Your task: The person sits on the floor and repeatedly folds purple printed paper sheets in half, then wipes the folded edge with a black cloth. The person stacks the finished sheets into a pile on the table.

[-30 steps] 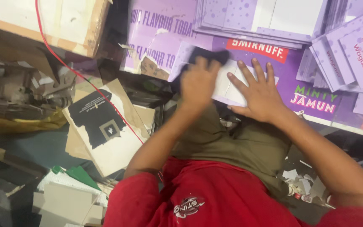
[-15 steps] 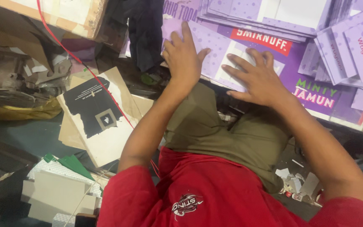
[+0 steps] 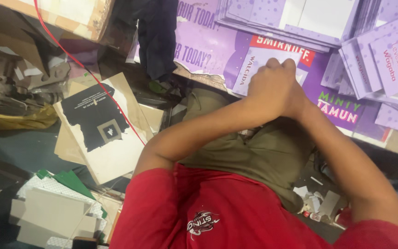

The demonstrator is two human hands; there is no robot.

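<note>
Hands meet over a flat purple dotted cardboard sheet (image 3: pixel 260 64) lying on a big purple printed poster (image 3: pixel 208 46): the left hand (image 3: pixel 270 85) is curled into a fist pressing on the sheet, the right hand (image 3: pixel 298 97) tucked against it, its grip hidden. Stacks of purple dotted cartons (image 3: pixel 383 55) lie just beside; a red cord (image 3: pixel 93 76) runs left

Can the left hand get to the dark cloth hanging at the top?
Probably yes. The left hand rests on a purple card, and the dark cloth hangs just beyond it, to the side. Only flat purple sheets lie between, nothing blocks the way.
</note>
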